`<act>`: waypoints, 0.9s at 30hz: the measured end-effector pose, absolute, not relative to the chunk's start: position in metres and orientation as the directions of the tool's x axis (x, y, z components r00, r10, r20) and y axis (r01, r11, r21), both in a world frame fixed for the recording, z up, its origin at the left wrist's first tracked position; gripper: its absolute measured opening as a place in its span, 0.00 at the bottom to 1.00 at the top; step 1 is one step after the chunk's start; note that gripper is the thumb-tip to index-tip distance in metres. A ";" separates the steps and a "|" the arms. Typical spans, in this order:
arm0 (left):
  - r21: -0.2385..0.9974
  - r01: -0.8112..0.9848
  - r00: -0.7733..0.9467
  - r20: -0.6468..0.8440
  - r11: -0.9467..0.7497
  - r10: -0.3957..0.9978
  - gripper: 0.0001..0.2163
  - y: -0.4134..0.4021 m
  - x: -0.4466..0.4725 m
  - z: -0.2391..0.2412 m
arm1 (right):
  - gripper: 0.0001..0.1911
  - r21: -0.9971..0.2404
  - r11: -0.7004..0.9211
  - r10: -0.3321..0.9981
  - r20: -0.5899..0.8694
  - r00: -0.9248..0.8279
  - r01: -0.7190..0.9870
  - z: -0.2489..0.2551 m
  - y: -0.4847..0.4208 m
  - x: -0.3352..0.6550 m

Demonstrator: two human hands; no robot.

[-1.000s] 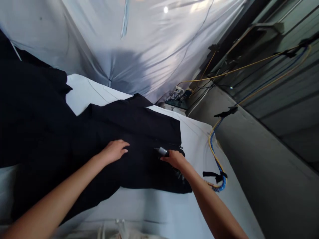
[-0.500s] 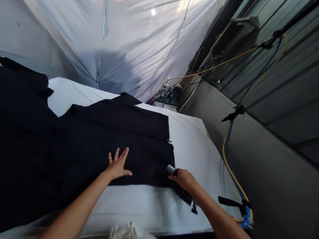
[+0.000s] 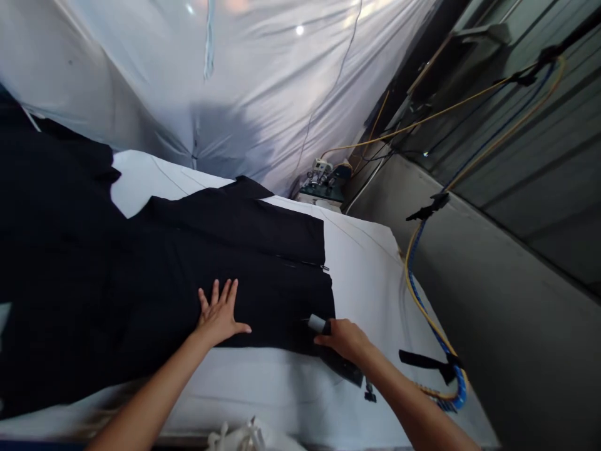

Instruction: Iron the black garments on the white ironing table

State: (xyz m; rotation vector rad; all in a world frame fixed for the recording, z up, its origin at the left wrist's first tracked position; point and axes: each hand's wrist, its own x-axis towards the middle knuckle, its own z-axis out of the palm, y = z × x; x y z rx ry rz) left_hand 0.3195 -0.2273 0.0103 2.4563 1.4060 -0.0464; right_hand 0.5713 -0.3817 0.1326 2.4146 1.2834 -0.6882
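A black garment [image 3: 225, 250] with a zipper [image 3: 305, 263] lies spread over a white-covered table. My left hand [image 3: 219, 318] rests flat on the cloth, fingers spread. To the right, my right hand [image 3: 345, 338] is wrapped round the handle of a steam iron [image 3: 345, 368]. The iron sits at the near right corner of the garment, partly on the cloth and partly over the white cover. Its grey handle end shows past my thumb; my hand and forearm hide some of its body.
The white table [image 3: 361, 269] runs under the cloth. Yellow and blue hoses [image 3: 417, 275] hang at the right beside a grey wall. A sewing machine [image 3: 326, 178] stands behind the far edge. White plastic sheeting [image 3: 263, 81] hangs at the back. A whitish object [image 3: 241, 435] is at the near edge.
The view has shifted slightly, and the hoses have swung left. My left hand stays flat on the garment. The iron has barely moved on the cloth.
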 end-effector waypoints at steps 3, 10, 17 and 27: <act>0.278 0.846 0.509 -0.173 -0.454 0.843 0.56 -0.227 0.318 0.007 | 0.20 0.060 -0.559 0.673 -0.550 0.495 0.827 0.135 -0.376 0.579; 0.246 0.866 0.458 -0.041 -0.435 0.888 0.55 -0.236 0.305 0.024 | 0.23 -0.059 -0.434 0.784 -0.515 0.345 0.899 0.151 -0.340 0.549; 0.165 0.948 0.285 -0.069 -0.271 0.956 0.57 -0.244 0.292 0.009 | 0.27 -0.018 -0.247 0.811 -0.551 0.197 0.969 0.133 -0.271 0.471; 0.222 0.939 0.284 -0.072 -0.262 0.956 0.56 -0.242 0.291 0.000 | 0.27 0.085 -0.259 0.839 -0.473 0.268 0.962 0.131 -0.241 0.496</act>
